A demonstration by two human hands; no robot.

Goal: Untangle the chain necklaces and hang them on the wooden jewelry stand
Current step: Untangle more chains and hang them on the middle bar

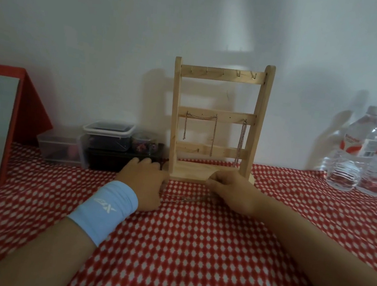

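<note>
While pinched shut, right-hand fingers (214, 180) grip chain (181, 199).

The tablecloth (194, 249) is red with a regular pattern of small white diamonds. The jewelry stand (219, 113) is pale natural wood, and its hanging chains (214, 134) are silver. The wristband (107, 209) is light blue with a white logo. At the left edge stands a red box (29, 106).

A white logo, seemingly "XTEP" upside down, marks the blue wristband (104, 211) at near left; the bottle labels (353, 144) at far right are unreadable
</note>
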